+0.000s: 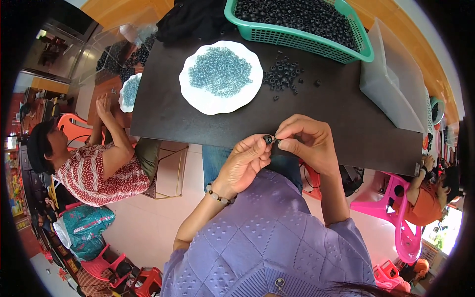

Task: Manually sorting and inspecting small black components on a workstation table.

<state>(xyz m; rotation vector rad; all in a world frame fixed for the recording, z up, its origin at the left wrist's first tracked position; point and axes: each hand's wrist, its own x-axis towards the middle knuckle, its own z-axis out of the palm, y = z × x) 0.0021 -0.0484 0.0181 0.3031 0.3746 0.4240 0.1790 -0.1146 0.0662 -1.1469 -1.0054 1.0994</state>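
Observation:
Just off the table's near edge, my left hand (243, 164) pinches a small black round part (267, 139) with a hole in its middle between thumb and forefinger. My right hand (310, 141) is closed in a pinch right beside that part. What its fingertips hold, if anything, is too small to make out. Farther up the table lies a white scalloped plate (190, 98) heaped with small clear bluish rings (220, 72). To the plate's right is a loose pile of small black parts (282, 75), a few of them scattered about.
A green basket (297, 37) full of black parts stands at the far edge of the dark table (163, 111). A translucent bin (391, 79) is at the right, black cloth (195, 20) at the far left. Another person (101, 168) sits left; a pink chair (383, 208) stands right.

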